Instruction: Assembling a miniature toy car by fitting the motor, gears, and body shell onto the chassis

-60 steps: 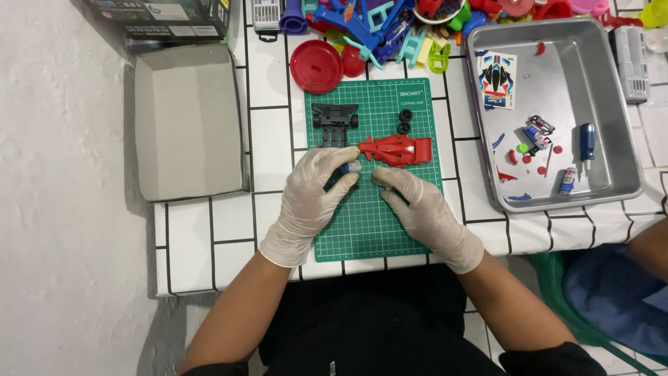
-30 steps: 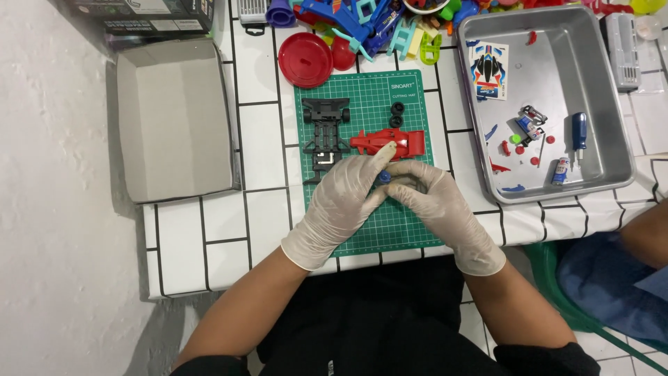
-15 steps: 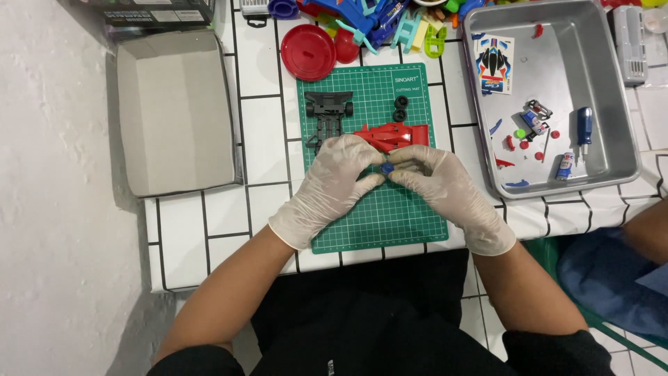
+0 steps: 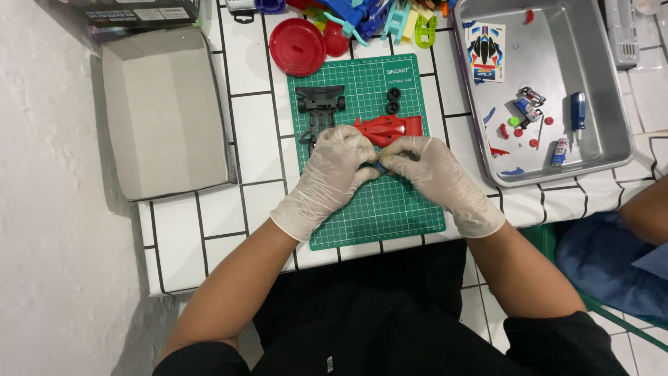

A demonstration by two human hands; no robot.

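Both my hands wear pale gloves and meet over a green cutting mat (image 4: pixel 390 209). My left hand (image 4: pixel 332 167) and my right hand (image 4: pixel 428 167) pinch a small blue part (image 4: pixel 376 167) between their fingertips. Just beyond the fingers lies a red toy car body (image 4: pixel 390 127). A black chassis (image 4: pixel 319 104) lies at the mat's far left, partly hidden by my left hand. Two small black wheels (image 4: pixel 394 99) sit beside it.
A grey cardboard box lid (image 4: pixel 163 111) lies to the left. A metal tray (image 4: pixel 591 104) on the right holds a sticker sheet (image 4: pixel 486 51), a blue screwdriver (image 4: pixel 577 111) and small parts. A red round lid (image 4: pixel 298 46) and coloured plastic frames lie beyond the mat. Another person's arm (image 4: pixel 643 209) is at the right.
My hands have come together over the mat and closed on the small blue part. The view has shifted slightly; the car parts stay put.
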